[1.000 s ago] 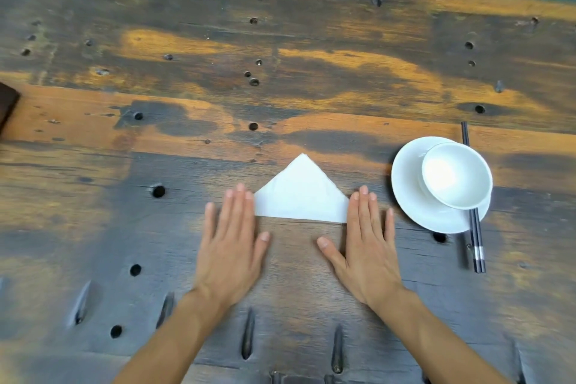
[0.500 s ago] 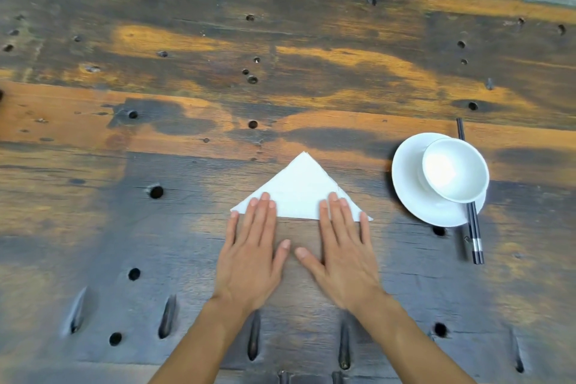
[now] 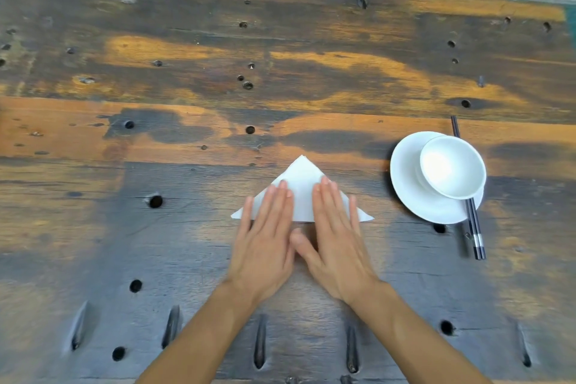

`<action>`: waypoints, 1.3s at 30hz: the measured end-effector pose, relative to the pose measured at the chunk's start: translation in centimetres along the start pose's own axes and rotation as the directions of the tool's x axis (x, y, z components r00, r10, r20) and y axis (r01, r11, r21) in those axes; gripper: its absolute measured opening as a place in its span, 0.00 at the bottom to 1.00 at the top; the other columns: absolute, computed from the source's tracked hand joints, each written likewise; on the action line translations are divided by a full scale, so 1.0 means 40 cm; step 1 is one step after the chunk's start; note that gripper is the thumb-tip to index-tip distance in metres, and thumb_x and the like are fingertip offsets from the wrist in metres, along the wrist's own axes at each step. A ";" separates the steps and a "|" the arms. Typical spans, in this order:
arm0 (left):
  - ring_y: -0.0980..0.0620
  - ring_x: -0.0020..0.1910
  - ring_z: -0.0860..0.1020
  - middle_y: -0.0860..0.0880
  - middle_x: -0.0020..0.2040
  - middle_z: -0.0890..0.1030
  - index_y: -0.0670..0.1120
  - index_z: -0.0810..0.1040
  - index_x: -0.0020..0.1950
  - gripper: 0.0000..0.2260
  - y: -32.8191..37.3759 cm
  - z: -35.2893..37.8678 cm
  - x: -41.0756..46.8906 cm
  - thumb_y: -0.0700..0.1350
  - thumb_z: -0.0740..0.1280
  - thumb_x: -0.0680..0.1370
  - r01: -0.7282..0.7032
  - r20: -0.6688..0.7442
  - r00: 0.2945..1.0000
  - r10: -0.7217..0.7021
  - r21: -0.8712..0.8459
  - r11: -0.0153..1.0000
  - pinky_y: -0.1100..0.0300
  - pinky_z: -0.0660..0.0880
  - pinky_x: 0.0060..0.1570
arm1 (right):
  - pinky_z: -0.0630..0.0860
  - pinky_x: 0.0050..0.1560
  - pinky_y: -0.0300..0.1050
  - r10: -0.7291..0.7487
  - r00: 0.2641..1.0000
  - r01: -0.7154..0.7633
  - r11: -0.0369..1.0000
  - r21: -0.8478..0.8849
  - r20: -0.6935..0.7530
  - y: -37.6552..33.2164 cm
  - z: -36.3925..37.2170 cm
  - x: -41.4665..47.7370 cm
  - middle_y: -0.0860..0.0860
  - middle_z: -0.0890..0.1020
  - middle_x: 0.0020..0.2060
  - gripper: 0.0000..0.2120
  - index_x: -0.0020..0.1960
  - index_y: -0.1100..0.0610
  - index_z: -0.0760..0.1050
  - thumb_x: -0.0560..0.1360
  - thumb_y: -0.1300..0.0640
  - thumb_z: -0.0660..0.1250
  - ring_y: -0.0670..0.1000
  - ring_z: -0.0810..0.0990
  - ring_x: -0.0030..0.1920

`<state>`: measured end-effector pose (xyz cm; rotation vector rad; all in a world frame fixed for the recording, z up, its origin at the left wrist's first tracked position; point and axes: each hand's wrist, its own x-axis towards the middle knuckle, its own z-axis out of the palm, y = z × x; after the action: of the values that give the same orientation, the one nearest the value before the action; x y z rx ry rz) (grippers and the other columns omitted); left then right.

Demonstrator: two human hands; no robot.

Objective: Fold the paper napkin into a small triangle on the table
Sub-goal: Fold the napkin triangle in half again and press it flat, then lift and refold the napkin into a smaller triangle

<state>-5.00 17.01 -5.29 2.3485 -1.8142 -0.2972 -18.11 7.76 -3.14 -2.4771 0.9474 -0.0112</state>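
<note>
left hand (image 3: 265, 246) and right hand (image 3: 338, 243) flat, side by side, apparently pressing napkin (image 3: 301, 179)

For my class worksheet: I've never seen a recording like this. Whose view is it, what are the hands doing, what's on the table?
The camera sits on a person's head, looking forward and down. No machine: just two bare hands. The left hand and right hand lie flat, fingers straight, pressing a white paper napkin, already a triangle, onto the worn wooden table. Nothing is gripped. At the right, a white bowl stands on a white saucer, with dark chopsticks across the saucer's right edge.
</note>
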 end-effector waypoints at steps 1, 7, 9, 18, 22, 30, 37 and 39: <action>0.46 0.82 0.49 0.44 0.83 0.53 0.42 0.52 0.82 0.29 0.008 0.004 0.040 0.52 0.53 0.83 -0.053 0.024 0.998 0.053 0.021 0.998 0.41 0.48 0.78 | 0.32 0.79 0.53 -0.038 0.999 0.038 0.998 0.053 0.005 -0.018 -0.001 0.029 0.52 0.42 0.82 0.42 0.82 0.58 0.42 0.79 0.30 0.38 0.48 0.36 0.81; 0.48 0.82 0.50 0.46 0.83 0.56 0.44 0.54 0.82 0.29 -0.022 0.041 0.129 0.55 0.48 0.83 -0.024 0.101 0.995 0.014 0.099 0.995 0.42 0.50 0.77 | 0.34 0.78 0.58 -0.019 0.995 0.026 0.998 -0.065 0.102 0.023 0.025 0.117 0.47 0.39 0.82 0.44 0.82 0.53 0.37 0.74 0.27 0.31 0.45 0.32 0.79; 0.49 0.82 0.51 0.48 0.83 0.54 0.44 0.55 0.82 0.29 -0.025 0.046 0.124 0.55 0.48 0.83 -0.006 0.077 0.997 0.000 0.082 0.997 0.42 0.51 0.78 | 0.32 0.77 0.59 0.019 0.996 -0.007 0.989 -0.148 0.084 0.061 0.030 0.107 0.48 0.40 0.82 0.44 0.82 0.53 0.39 0.74 0.27 0.30 0.48 0.34 0.80; 0.50 0.82 0.44 0.49 0.84 0.46 0.45 0.47 0.83 0.29 -0.092 0.022 0.089 0.56 0.44 0.84 0.229 0.053 0.971 -0.234 0.075 0.970 0.43 0.45 0.80 | 0.39 0.79 0.62 0.107 0.994 -0.105 0.967 -0.231 -0.003 0.128 0.022 0.083 0.51 0.44 0.82 0.41 0.82 0.56 0.45 0.79 0.31 0.40 0.51 0.40 0.81; 0.50 0.82 0.42 0.49 0.83 0.45 0.45 0.46 0.83 0.29 -0.105 0.014 0.080 0.54 0.41 0.84 0.325 0.030 0.945 -0.327 0.049 0.944 0.43 0.43 0.80 | 0.40 0.79 0.62 0.119 0.993 -0.121 0.964 -0.237 -0.023 0.128 0.020 0.081 0.54 0.45 0.82 0.41 0.82 0.57 0.46 0.79 0.31 0.40 0.53 0.41 0.82; 0.46 0.82 0.48 0.44 0.83 0.49 0.42 0.49 0.82 0.30 -0.100 0.014 0.071 0.56 0.42 0.83 0.531 -0.046 0.846 -0.531 -0.023 0.847 0.37 0.43 0.78 | 0.41 0.79 0.60 0.125 0.990 -0.135 0.964 -0.228 -0.057 0.125 0.018 0.080 0.57 0.48 0.82 0.41 0.82 0.58 0.49 0.79 0.31 0.45 0.55 0.43 0.82; 0.46 0.58 0.76 0.47 0.65 0.78 0.47 0.76 0.70 0.19 0.050 -0.018 -0.009 0.47 0.64 0.79 0.145 -0.332 0.926 -0.181 -0.131 0.981 0.47 0.66 0.52 | 0.59 0.74 0.56 0.308 0.933 -0.287 0.949 0.130 -0.188 0.076 -0.018 0.080 0.58 0.68 0.74 0.38 0.76 0.59 0.64 0.75 0.37 0.63 0.59 0.64 0.74; 0.47 0.57 0.77 0.48 0.65 0.78 0.48 0.75 0.71 0.20 0.099 -0.008 -0.017 0.48 0.62 0.80 0.117 -0.253 0.957 -0.145 -0.122 0.986 0.48 0.67 0.50 | 0.64 0.69 0.55 0.358 0.920 -0.320 0.920 0.227 -0.156 0.059 -0.034 0.095 0.56 0.72 0.69 0.35 0.76 0.57 0.64 0.75 0.43 0.69 0.59 0.68 0.68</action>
<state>-8.79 16.68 -3.97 2.3124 -1.4905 -0.0898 -16.93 3.28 -3.60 -2.1281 1.3819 -0.2255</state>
